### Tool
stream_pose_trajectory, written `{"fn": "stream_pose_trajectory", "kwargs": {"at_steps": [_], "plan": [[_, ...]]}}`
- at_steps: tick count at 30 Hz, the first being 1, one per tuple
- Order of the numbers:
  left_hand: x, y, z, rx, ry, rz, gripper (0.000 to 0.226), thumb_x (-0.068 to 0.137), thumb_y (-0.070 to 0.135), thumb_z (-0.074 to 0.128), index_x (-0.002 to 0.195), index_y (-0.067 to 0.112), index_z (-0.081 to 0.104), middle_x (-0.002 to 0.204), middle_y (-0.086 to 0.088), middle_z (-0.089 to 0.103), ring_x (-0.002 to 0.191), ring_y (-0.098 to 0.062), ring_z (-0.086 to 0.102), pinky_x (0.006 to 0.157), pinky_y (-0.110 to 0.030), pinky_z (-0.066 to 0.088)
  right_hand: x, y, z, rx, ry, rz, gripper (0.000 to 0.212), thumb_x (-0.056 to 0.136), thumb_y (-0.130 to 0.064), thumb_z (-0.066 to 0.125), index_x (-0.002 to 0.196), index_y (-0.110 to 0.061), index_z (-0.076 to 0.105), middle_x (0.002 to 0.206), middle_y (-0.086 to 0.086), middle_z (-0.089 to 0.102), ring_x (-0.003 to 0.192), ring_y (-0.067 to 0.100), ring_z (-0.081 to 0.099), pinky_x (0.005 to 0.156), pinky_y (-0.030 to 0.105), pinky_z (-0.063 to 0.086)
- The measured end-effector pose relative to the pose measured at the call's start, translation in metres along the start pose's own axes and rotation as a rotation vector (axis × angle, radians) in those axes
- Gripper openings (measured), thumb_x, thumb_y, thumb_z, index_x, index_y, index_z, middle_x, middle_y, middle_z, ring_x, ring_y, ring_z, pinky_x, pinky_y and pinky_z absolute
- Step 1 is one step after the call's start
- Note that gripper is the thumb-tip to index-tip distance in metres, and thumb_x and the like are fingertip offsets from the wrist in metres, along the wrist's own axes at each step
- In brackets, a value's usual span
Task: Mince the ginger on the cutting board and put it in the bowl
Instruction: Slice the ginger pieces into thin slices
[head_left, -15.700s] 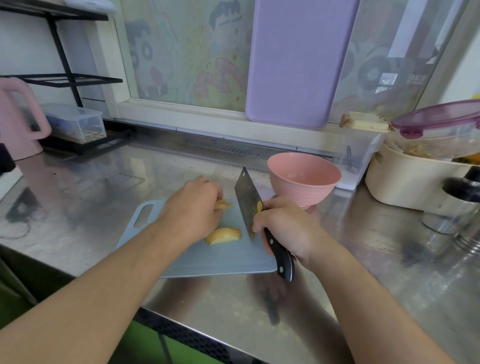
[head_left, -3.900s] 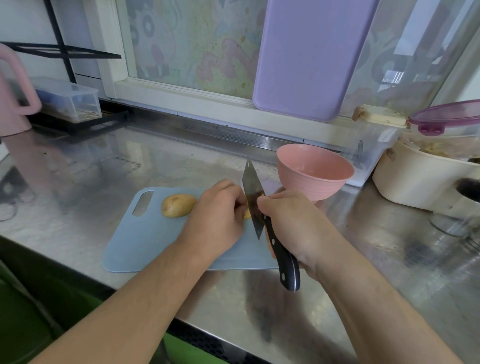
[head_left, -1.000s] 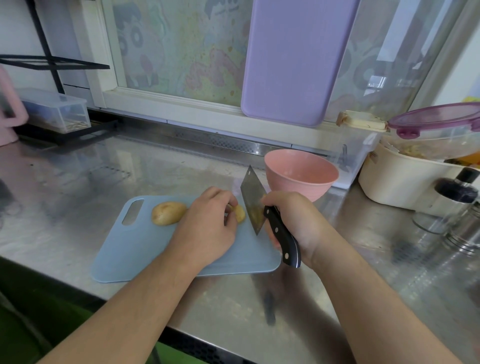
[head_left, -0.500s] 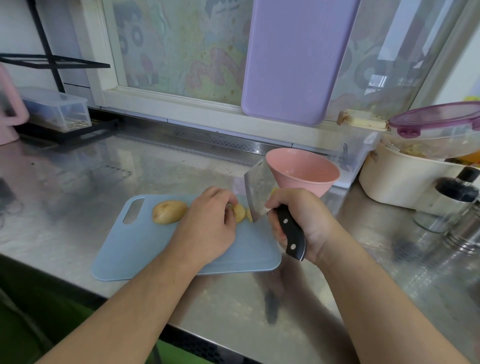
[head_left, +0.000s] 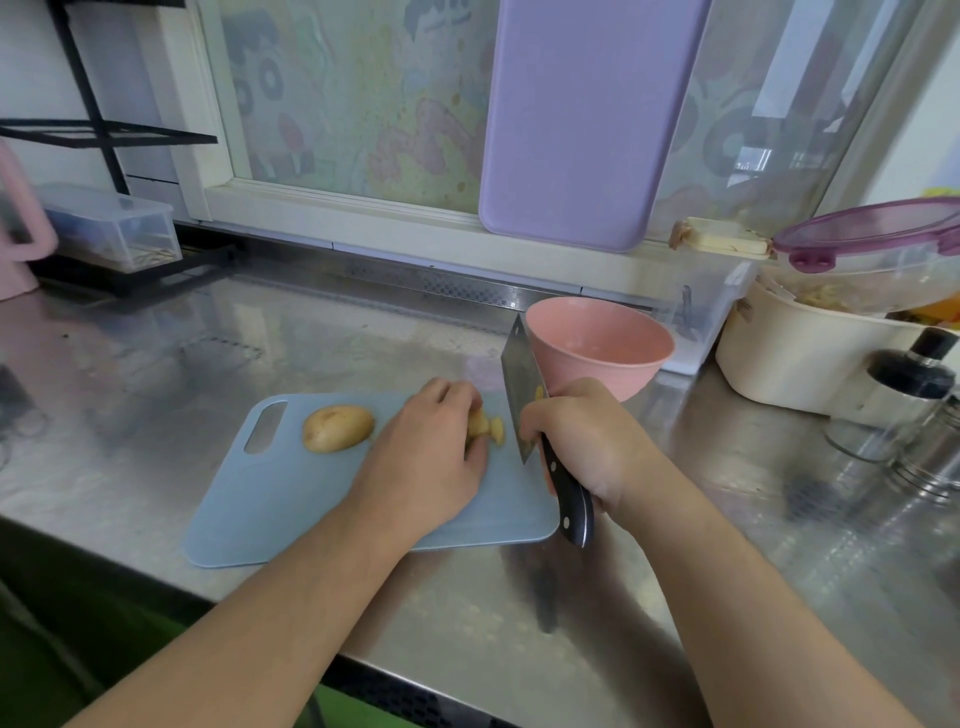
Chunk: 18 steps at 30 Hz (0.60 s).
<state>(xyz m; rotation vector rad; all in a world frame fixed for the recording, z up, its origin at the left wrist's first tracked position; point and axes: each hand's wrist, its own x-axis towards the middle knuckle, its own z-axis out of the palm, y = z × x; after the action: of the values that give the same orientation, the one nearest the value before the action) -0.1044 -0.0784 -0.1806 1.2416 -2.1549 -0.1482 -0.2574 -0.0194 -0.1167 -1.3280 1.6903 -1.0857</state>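
Centrally, the left hand (head_left: 423, 462) fingers curl over the ginger slices (head_left: 485, 426) on the cutting board (head_left: 291, 512). The right hand (head_left: 587, 441) fingers clamp the cleaver (head_left: 522, 389) handle, blade beside the slices. The pink bowl (head_left: 597, 348) stands just behind.

No readable text, labels, brands or nos. anywhere. Window film (head_left: 363, 98): cartoon figures only, no lettering. Small yellow mark on cleaver blade (head_left: 521, 397), too small/blurred to read. Containers at right (head_left: 810, 353): no legible print.
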Motion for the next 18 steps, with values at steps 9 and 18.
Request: {"fn": "stream_pose_trajectory", "kwargs": {"at_steps": [9, 18], "plan": [[-0.0009, 0.0028, -0.0032, -0.13, -0.022, -0.059, 0.029, 0.086, 0.044, 0.069, 0.108, 0.029, 0.057, 0.109, 0.011, 0.052, 0.095, -0.012, 0.061, 0.084, -0.04, 0.057, 0.0, 0.0034, 0.001, 0.076, -0.079, 0.067, 0.014, 0.068, -0.008, 0.059, 0.056, -0.009, 0.051, 0.054, 0.018, 0.045, 0.055, 0.031, 0.039, 0.057, 0.042, 0.028], [0.0009, 0.005, -0.001, -0.049, -0.019, -0.031, 0.024, 0.092, 0.031, 0.064, 0.113, 0.025, 0.054, 0.115, 0.006, 0.052, 0.105, -0.018, 0.06, 0.085, -0.041, 0.054, -0.0007, 0.0004, -0.0036, 0.051, -0.071, 0.055, 0.015, 0.073, 0.001, 0.057, 0.063, -0.007, 0.049, 0.063, 0.015, 0.041, 0.047, 0.025, 0.039, 0.051, 0.032, 0.027]]}}
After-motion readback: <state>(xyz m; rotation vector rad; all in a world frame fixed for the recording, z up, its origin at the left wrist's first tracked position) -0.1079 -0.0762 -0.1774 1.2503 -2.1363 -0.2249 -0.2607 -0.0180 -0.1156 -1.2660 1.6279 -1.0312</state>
